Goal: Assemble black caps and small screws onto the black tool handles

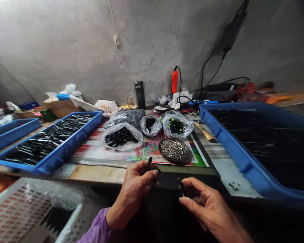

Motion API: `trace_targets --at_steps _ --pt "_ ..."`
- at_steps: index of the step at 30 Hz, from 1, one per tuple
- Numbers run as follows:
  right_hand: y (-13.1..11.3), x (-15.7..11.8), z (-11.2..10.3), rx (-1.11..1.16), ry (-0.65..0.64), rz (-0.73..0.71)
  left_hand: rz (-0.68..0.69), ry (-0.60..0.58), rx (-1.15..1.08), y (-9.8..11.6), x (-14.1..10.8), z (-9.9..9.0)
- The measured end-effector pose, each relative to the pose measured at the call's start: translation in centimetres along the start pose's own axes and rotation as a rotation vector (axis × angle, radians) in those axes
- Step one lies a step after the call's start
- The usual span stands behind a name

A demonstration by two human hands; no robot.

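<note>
My left hand [134, 190] pinches a small black part [149, 164] upright between thumb and fingers. My right hand [205, 202] curls around a small dark piece [182, 188], which is hard to separate from the dark surface behind it. Just beyond my hands, a dark round dish [173, 149] holds a heap of small silver screws or rivets. Behind it, several clear plastic bags [123, 136] contain black parts. They rest on a colourful printed sheet [103, 148].
Long blue trays [71, 145] [243, 158] of thin black pieces flank the bench on both sides. A white perforated plastic crate [20, 216] sits at lower left. Along the back wall stand a black flask [140, 95], a red-handled tool [174, 81], and tangled black cables [212, 82].
</note>
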State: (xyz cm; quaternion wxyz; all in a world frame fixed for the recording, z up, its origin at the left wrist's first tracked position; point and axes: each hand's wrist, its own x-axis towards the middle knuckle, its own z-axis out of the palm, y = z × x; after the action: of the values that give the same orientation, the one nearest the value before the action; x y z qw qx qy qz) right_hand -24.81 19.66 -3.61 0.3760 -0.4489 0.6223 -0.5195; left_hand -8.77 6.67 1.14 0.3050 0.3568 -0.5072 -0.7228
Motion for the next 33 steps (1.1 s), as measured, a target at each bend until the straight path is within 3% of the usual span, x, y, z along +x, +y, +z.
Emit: trace_targets --at_steps 4,10,21,28,33 --pt "-0.9 -0.4 1.1 -0.080 -0.033 -0.001 0.003 -0.024 -0.044 -1.2 -1.4 0.1" --pt "-1.9 -0.6 2.9 -0.096 -0.089 -0.018 -0.023 0.036 -0.080 -1.6 -3.3 0.6" --pt "-1.4 -1.7 4.4 -0.057 -0.101 -0.090 0.031 0.060 -0.049 -3.4 -4.0 0.0" --pt "-0.6 -1.7 4.7 0.073 -0.212 0.034 0.004 0.014 -0.117 -3.5 -4.1 -0.1" --pt "-0.3 -1.8 4.7 0.081 -0.202 0.053 -0.003 0.023 -0.131 -3.7 -4.2 -0.1"
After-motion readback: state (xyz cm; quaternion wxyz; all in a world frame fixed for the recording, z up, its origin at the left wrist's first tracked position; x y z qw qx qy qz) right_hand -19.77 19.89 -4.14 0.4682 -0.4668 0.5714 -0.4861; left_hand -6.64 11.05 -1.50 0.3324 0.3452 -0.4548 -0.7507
